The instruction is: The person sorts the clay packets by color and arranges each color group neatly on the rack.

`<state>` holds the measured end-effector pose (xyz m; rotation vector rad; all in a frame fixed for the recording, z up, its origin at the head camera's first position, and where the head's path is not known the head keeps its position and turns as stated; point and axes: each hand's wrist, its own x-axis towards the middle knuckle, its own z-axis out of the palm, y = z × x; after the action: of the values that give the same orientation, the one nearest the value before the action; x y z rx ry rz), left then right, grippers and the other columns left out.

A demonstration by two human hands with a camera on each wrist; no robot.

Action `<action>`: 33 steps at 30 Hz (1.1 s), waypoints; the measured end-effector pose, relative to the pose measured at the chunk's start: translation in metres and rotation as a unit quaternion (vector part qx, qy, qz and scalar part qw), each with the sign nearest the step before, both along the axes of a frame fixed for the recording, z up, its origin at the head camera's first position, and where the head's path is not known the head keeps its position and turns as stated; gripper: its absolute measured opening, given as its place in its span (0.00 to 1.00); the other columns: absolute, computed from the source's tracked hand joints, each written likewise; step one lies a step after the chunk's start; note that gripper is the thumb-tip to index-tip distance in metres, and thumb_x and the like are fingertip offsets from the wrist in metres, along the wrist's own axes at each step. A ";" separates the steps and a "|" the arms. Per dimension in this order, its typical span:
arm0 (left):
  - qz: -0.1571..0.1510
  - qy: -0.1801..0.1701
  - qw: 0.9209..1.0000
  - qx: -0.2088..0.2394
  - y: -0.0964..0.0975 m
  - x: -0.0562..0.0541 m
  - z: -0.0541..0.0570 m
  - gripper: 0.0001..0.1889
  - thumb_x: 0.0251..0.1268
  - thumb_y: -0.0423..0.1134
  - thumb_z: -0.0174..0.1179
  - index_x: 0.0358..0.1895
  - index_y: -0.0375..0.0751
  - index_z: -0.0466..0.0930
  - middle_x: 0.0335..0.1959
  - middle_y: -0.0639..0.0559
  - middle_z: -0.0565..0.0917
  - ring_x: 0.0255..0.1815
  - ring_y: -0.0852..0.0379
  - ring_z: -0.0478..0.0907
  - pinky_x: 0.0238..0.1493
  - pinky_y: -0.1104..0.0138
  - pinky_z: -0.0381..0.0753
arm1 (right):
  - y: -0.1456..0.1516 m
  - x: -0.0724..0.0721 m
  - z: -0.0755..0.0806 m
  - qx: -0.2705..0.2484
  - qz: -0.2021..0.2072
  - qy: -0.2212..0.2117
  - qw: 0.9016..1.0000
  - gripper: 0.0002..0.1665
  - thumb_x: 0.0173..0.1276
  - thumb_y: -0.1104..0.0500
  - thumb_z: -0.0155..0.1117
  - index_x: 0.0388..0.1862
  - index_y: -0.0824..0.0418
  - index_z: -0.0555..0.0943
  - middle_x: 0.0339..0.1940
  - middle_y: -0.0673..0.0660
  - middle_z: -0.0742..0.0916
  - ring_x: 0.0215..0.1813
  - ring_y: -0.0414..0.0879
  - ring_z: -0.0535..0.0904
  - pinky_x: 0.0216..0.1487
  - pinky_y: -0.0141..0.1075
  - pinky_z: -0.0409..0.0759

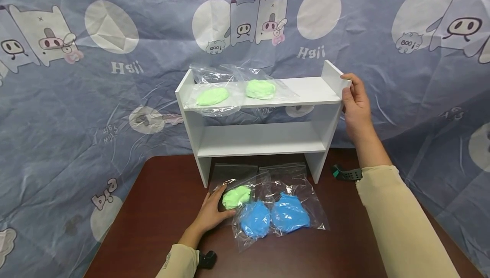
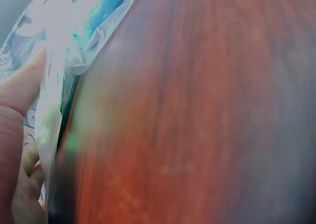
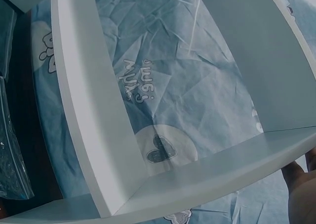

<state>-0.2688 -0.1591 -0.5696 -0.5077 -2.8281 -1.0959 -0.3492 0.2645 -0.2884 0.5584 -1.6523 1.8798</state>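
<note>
My left hand (image 1: 209, 211) is low over the table at the left edge of a clear bag with a light green lump (image 1: 236, 197); its thumb and fingers are spread to either side of the lump. Thumb and fingertips show behind clear plastic (image 2: 52, 120) in the left wrist view. My right hand (image 1: 357, 103) grips the upper right side panel of a white two-tier shelf (image 1: 264, 140), thumb in front. Beside the green lump lie two bagged blue lumps, one left (image 1: 255, 219) and one right (image 1: 289, 213).
Two more bagged green lumps, one left (image 1: 212, 96) and one right (image 1: 260, 89), lie on the upper board, the left bag hanging over its front edge. A dark red wooden table (image 1: 160, 210) carries everything. Behind it hangs a blue-grey printed cloth (image 1: 160, 74).
</note>
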 end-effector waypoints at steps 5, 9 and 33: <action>0.015 -0.007 1.000 -0.023 0.001 0.001 -0.001 0.53 0.54 0.63 0.70 0.79 0.44 0.57 0.77 0.41 0.65 0.79 0.41 0.60 0.79 0.41 0.43 | 0.000 -0.001 -0.001 0.001 0.004 0.002 1.000 0.20 0.80 0.57 0.48 0.67 0.55 0.71 0.53 0.55 0.79 0.47 0.43 0.76 0.41 0.32 0.76; 0.024 -0.001 0.999 -0.022 0.002 0.002 -0.003 0.50 0.54 0.60 0.72 0.78 0.44 0.59 0.76 0.41 0.67 0.77 0.41 0.62 0.79 0.41 0.44 | -0.001 0.001 -0.001 0.003 0.002 -0.001 1.000 0.20 0.79 0.56 0.49 0.67 0.54 0.72 0.55 0.55 0.78 0.49 0.44 0.76 0.43 0.33 0.76; 0.020 0.064 0.997 0.050 0.001 0.002 -0.004 0.37 0.52 0.37 0.76 0.68 0.37 0.73 0.65 0.39 0.80 0.67 0.36 0.74 0.74 0.38 0.56 | 0.000 0.004 0.000 0.009 0.001 0.002 1.000 0.19 0.80 0.57 0.47 0.67 0.54 0.72 0.59 0.56 0.78 0.51 0.45 0.75 0.43 0.34 0.75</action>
<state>-0.2672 -0.1582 -0.5737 -0.4930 -2.6472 -1.1472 -0.3448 0.2648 -0.2884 0.5706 -1.6691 1.8661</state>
